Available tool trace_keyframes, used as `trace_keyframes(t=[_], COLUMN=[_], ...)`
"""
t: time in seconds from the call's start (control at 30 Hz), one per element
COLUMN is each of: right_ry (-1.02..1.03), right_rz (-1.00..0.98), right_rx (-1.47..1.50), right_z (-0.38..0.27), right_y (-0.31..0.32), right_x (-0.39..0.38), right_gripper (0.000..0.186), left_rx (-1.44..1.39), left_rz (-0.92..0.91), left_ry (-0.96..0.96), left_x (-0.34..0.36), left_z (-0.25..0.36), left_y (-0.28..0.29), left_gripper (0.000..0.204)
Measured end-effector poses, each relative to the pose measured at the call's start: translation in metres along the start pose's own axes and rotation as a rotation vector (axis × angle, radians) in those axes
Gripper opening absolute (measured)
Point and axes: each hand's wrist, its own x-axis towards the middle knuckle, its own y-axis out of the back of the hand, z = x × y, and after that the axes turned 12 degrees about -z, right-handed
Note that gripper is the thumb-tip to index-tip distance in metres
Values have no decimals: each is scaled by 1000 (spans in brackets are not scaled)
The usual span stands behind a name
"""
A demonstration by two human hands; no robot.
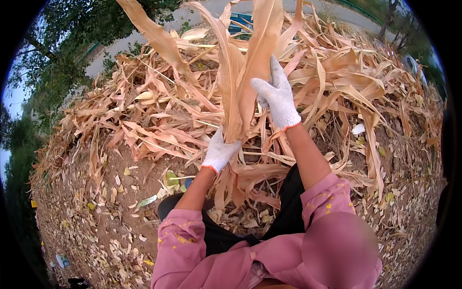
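Both my hands wear white knit gloves with orange cuff edges. My left hand [220, 150] is closed round the lower end of a bunch of long, dry corn leaves [231, 96], which stands upright in front of me. Higher up on its right side, my right hand [279, 98] lies against a broad leaf, thumb and forefinger spread apart. Some of its other fingers are partly hidden. More dry leaves [240, 180] hang below my left hand, between my knees.
A big heap of dry corn leaves and husks [159, 106] spreads across the ground ahead. Brown soil [130, 173] strewn with leaf scraps lies around me. Behind the heap are a blue-green object [240, 21], a grey road [130, 45] and trees [91, 29].
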Motion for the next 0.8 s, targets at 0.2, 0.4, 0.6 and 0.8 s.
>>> trace_keyframes(t=[0.2, 0.4, 0.6, 0.8], right_ry=[-142, -102, 318, 628], right_rz=[56, 32, -258, -433], right_rx=[-33, 45, 47, -646], right_z=[14, 19, 41, 45], right_y=[8, -3, -1, -16], right_x=[5, 0, -5, -11], right_gripper=[34, 14, 19, 39], left_rx=[76, -61, -155, -280], left_rz=[8, 102, 165, 213], left_ry=[6, 57, 34, 15], left_x=[8, 5, 0, -2], left_z=[-17, -1, 32, 36], left_y=[-3, 13, 25, 36], left_gripper=[51, 38, 31, 33])
